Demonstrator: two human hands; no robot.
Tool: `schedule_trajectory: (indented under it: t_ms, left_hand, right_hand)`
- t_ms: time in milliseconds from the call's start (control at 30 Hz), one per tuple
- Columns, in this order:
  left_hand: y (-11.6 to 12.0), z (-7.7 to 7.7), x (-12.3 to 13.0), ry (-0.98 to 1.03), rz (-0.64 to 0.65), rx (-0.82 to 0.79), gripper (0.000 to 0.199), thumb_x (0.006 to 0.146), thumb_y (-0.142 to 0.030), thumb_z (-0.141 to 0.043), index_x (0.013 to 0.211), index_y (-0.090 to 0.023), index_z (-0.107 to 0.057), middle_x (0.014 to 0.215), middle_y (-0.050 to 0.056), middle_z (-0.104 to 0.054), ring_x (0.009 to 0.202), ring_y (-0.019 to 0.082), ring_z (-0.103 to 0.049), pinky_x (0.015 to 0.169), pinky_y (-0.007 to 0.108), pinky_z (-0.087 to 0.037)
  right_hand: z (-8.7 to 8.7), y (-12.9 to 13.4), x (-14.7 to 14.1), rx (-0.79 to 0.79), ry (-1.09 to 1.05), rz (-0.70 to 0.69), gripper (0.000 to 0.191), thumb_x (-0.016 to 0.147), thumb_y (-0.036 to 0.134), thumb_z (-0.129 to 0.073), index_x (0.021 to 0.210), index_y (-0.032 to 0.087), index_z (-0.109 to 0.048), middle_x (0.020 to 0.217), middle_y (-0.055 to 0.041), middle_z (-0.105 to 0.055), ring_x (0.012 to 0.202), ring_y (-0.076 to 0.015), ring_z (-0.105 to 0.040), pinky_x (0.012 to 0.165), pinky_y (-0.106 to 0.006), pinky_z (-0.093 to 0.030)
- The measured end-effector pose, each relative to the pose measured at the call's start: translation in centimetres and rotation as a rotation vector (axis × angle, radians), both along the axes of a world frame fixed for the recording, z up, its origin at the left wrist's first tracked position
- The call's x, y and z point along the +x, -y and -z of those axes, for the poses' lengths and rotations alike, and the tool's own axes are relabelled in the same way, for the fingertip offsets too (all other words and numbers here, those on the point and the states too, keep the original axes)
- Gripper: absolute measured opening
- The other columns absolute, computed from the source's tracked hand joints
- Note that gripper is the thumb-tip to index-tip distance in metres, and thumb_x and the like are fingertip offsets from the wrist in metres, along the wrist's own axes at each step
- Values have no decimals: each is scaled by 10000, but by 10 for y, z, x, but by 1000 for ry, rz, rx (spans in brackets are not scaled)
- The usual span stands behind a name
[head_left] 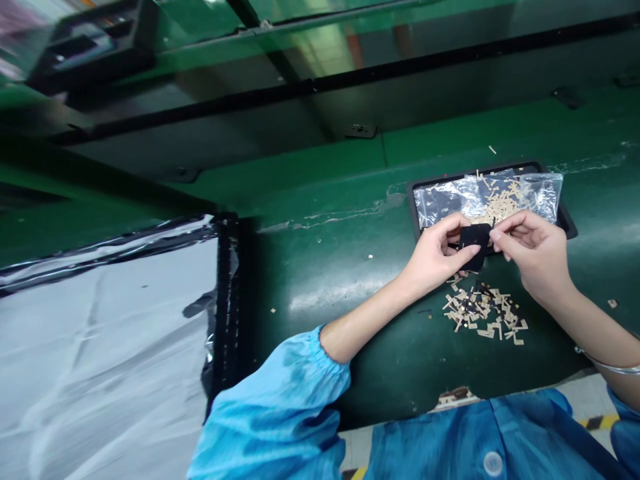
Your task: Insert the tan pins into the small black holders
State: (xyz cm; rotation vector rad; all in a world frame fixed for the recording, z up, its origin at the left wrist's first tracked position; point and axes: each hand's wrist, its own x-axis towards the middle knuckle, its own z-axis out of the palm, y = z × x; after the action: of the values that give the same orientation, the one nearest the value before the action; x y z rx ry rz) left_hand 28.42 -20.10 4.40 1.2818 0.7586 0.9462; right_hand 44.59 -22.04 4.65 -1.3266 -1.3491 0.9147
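Note:
My left hand point(443, 253) is closed on a flat black square piece point(474, 245), its thumb lying across the near face. At the right edge of that piece, my right hand point(537, 250) pinches with thumb and forefinger; what lies between the fingertips is too small to make out. Just below both hands, a loose pile of small beige and black strips point(483, 310) is spread on the green table. Behind them, a clear plastic bag point(445, 200) with many similar beige strips point(503, 200) rests on a black tray point(567, 223).
At the left stands a large black-edged box or frame with a white sheet point(110, 347) over it. A dark shelf point(250, 120) runs above the back of the green table point(325, 287). On it, at upper left, is a black bin point(100, 47). Stray bits dot the tabletop.

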Motion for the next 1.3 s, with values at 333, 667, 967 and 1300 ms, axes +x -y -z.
schedule_trajectory:
  t_ms: [333, 667, 967, 1300]
  left_hand:
    - [-1, 0, 0, 54, 25, -48, 209, 730, -234, -672, 764, -174, -474, 753, -13, -534, 630, 78, -548, 488, 152, -483]
    - [-1, 0, -1, 72, 56, -91, 219, 733, -248, -667, 800, -179, -470, 739, -16, -549, 575, 85, -566, 423, 160, -480]
    - [-1, 0, 0, 15, 23, -20, 194, 733, -223, -646, 781, -172, -465, 751, -25, -541, 633, 70, -566, 487, 145, -502]
    - [-1, 1, -1, 49, 68, -85, 217, 732, -244, -648, 810, -184, -455, 784, -12, -557, 615, 85, -580, 402, 145, -483]
  right_hand:
    - [0, 0, 0, 0, -26, -1, 74, 753, 190, -662, 722, 210, -598, 677, -9, -607, 597, -123, -575, 471, -243, -469]
    - [0, 0, 0, -34, -105, 2, 73, 728, 176, -677, 709, 202, -612, 664, 6, -605, 569, -108, -557, 485, -237, -472]
    - [1, -1, 1, 4, -101, -5, 74, 732, 165, -690, 708, 195, -626, 680, 13, -605, 577, -98, -548, 501, -229, -454]
    - [1, -2, 2, -35, -140, -5, 104, 727, 175, -701, 682, 236, -629, 642, 9, -597, 533, -109, -523, 459, -251, -430]
